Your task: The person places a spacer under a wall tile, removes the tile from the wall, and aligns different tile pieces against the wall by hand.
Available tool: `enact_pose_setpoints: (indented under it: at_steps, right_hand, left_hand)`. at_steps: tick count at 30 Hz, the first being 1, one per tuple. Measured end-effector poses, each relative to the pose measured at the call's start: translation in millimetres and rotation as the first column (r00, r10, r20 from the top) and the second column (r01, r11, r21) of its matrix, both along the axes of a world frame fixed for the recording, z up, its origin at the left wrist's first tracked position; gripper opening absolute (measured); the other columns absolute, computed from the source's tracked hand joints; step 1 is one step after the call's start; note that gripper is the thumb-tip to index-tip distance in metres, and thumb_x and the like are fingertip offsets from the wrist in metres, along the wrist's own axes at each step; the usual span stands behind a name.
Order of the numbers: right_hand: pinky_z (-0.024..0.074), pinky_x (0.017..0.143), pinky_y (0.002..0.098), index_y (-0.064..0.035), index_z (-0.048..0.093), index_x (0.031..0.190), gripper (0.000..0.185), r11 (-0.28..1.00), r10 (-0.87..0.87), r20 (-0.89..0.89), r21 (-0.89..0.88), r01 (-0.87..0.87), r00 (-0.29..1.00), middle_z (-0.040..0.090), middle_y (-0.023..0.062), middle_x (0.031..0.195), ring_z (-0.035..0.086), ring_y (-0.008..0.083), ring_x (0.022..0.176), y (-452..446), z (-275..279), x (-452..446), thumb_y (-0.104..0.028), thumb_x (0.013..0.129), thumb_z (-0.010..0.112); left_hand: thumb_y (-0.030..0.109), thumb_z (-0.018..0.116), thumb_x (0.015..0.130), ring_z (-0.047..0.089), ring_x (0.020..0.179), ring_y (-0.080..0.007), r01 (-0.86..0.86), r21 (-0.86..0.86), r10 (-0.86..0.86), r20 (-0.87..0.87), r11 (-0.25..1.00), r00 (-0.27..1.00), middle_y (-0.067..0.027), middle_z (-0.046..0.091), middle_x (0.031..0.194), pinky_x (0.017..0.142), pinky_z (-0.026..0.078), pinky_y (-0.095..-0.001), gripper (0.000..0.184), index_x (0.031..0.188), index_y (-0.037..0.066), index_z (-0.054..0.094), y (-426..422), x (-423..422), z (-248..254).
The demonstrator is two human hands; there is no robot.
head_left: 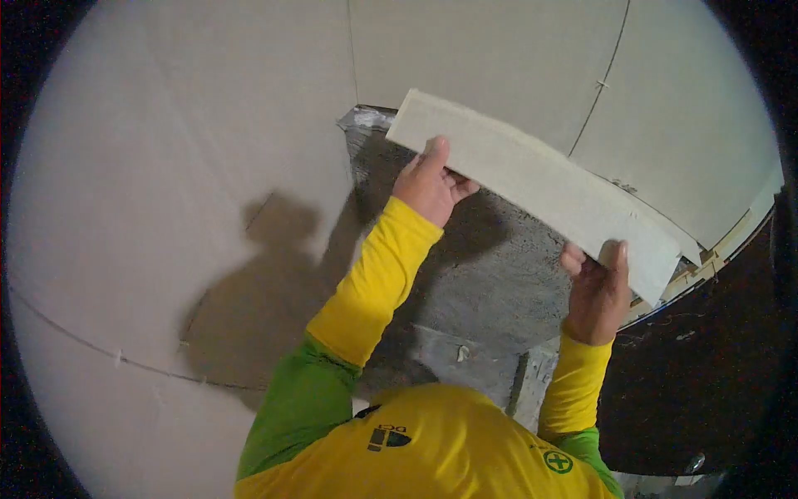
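A long, narrow strip of light beige tile (532,175) is held at a slant across the upper middle of the head view, its right end lower. My left hand (428,185) grips its lower edge near the left end, thumb on the face and fingers partly hidden below. Toward the right end, my right hand (597,291) holds the same edge, with its thumb upright against the strip. Beneath the strip lies a rough grey mortar surface (499,283). Whether the strip's far edge touches the tiles behind it, I cannot tell.
Large beige tiles (490,50) with dark joints stand behind the strip; a small spacer (602,84) sits in one joint. More big tiles (100,208) cover the left side, with my shadow on them. Silvery material (370,117) marks the mortar's corner. A dark area (690,366) lies at right.
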State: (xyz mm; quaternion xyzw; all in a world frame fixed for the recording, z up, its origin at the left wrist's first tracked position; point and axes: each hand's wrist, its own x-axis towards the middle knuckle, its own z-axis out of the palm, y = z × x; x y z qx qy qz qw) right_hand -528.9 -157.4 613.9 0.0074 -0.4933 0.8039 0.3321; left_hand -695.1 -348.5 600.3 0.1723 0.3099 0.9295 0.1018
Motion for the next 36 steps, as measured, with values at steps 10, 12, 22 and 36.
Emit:
enact_pose_setpoints:
  at_steps: [10, 12, 22, 36]
  right_hand:
    - [0.0552, 0.072, 0.042, 0.0083, 0.052, 0.109, 0.04, 0.989, 0.005, -0.087, 0.148, 0.008, 0.996, 0.058, 0.0173, 0.096, 0.066, 0.0349, 0.079, -12.4, 28.7, -95.5, -0.029, 0.094, 0.052]
    - [0.0555, 0.071, 0.0419, 0.009, 0.052, 0.108, 0.041, 0.995, 0.05, -0.044, 0.088, -0.046, 0.998, 0.059, 0.0175, 0.095, 0.067, 0.0347, 0.078, -11.7, 32.1, -105.3, -0.029, 0.094, 0.053]
    - [0.0558, 0.065, 0.038, 0.0063, 0.048, 0.109, 0.039, 0.992, 0.114, 0.046, 0.043, -0.116, 0.992, 0.059, 0.0164, 0.088, 0.066, 0.0309, 0.074, -28.4, 33.5, -144.5, -0.029, 0.094, 0.052]
    - [0.0573, 0.063, 0.0392, 0.0107, 0.047, 0.109, 0.04, 0.989, 0.109, 0.113, -0.114, -0.096, 0.988, 0.06, 0.0215, 0.095, 0.066, 0.0332, 0.073, -38.2, 21.5, -163.7, -0.026, 0.093, 0.049]
  left_hand:
    - [0.028, 0.057, 0.091, 0.06, 0.087, -0.0254, -0.151, 0.138, 0.113, 0.252, 0.979, 0.961, -0.0085, 0.06, 0.095, 0.08, 0.05, -0.0391, 0.022, 0.103, 0.009, 0.054, -32.7, -62.9, -51.3]
    - [0.025, 0.057, 0.09, 0.06, 0.089, -0.026, -0.17, 0.149, 0.127, 0.264, 0.974, 0.956, -0.0086, 0.06, 0.095, 0.082, 0.05, -0.04, 0.021, 0.104, 0.009, 0.054, -29.8, -70.4, -58.4]
    - [0.012, 0.05, 0.092, 0.057, 0.106, -0.0255, 0.014, 0.236, -0.017, 0.011, 0.972, 1.0, -0.0104, 0.056, 0.117, 0.094, 0.046, -0.0403, 0.03, 0.122, 0.007, 0.046, -27.3, -96.3, -54.6]
    - [0.008, 0.052, 0.086, 0.055, 0.11, -0.0288, 0.023, 0.337, -0.007, -0.049, 0.941, 0.999, -0.0104, 0.056, 0.119, 0.097, 0.042, -0.047, 0.034, 0.12, 0.01, 0.049, -28.2, -104.1, -50.5]
